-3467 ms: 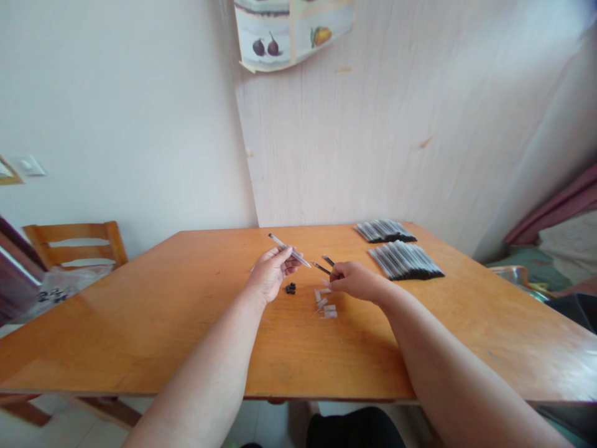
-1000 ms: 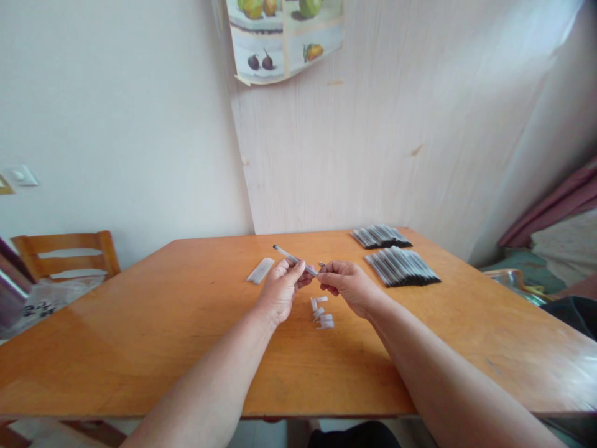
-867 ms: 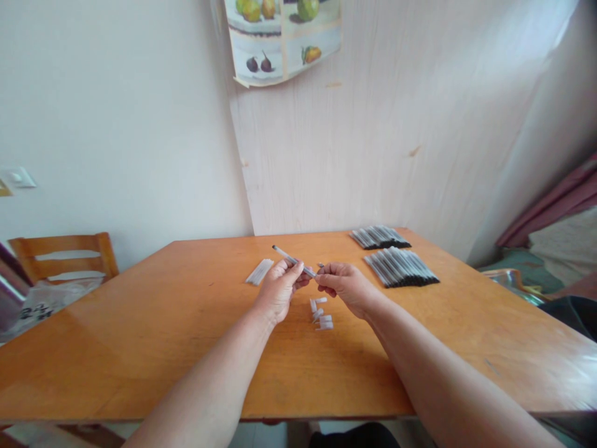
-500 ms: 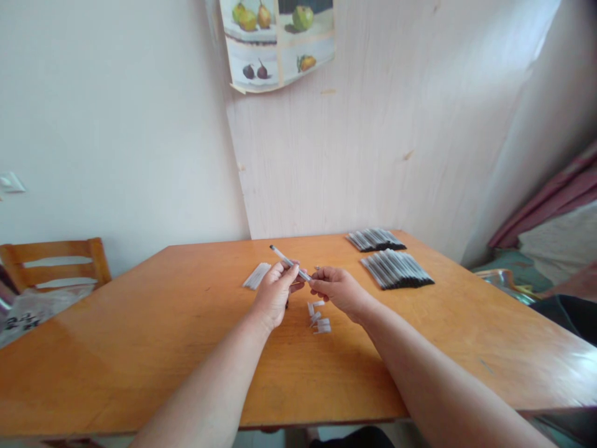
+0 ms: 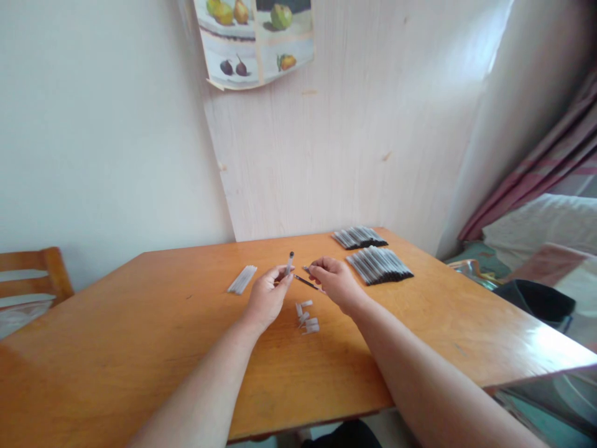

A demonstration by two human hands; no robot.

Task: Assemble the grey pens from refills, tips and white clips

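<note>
My left hand (image 5: 270, 292) is closed around a clear pen barrel (image 5: 289, 264) with a black end, which points up from the fingers. To its right, my right hand (image 5: 333, 279) has its thumb and fingers pinched together; what they hold, if anything, is hidden. A thin black pen refill (image 5: 306, 282) shows between the hands, and I cannot tell whether it lies on the table or touches the right fingers. Just beyond the right fingertips is a small greyish piece (image 5: 306, 269). Several clear pen caps (image 5: 310, 325) lie loosely on the table below the hands.
Thin whitish tubes (image 5: 242, 280) lie left of the hands on the wooden table (image 5: 140, 348). Two bundles of clear pens with black ends, a near one (image 5: 380, 266) and a far one (image 5: 359, 237), sit at the right. A wooden chair (image 5: 35, 274) stands left.
The pen barrel has swung from a slant between both hands to nearly upright in my left hand. My right hand has come away from it. The view has turned slightly right.
</note>
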